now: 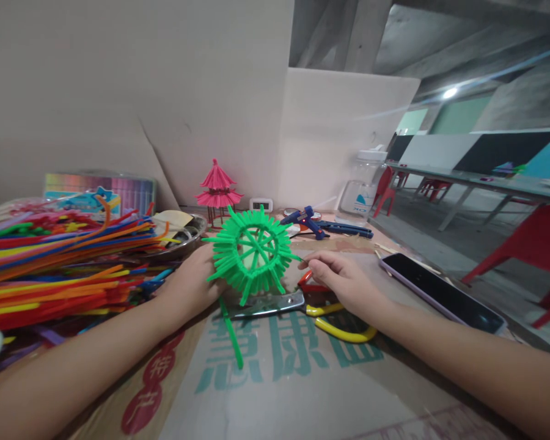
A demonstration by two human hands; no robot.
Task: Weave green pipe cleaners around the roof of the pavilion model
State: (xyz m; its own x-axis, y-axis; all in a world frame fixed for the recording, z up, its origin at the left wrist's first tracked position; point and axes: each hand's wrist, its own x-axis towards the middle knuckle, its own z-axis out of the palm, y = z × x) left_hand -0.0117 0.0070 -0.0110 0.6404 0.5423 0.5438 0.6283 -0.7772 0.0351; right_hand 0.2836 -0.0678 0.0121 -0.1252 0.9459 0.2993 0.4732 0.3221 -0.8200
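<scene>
A round green pipe-cleaner piece [227, 255], with a spoked ring in its middle and short stems fanning around it, is held upright above the board. My left hand [193, 275] grips it from behind on the left, its fingers mostly hidden by the piece. At the other side my right hand [337, 275] pinches the thin tip of one green stem sticking out of the rim. Below the piece are scissors [272, 304] with yellow handles; a red-handled tool [308, 280] lies by my right fingers. One green pipe cleaner [233, 339] extends downward beneath the piece.
Bundles of coloured pipe cleaners [64, 244] are heaped at the left, before a marker set [132, 190]. Behind stand a pink pagoda model [216, 189], a small digital clock [261, 205], a blue glue gun [309, 220] and a bottle [360, 186]. A phone [440, 290] lies right.
</scene>
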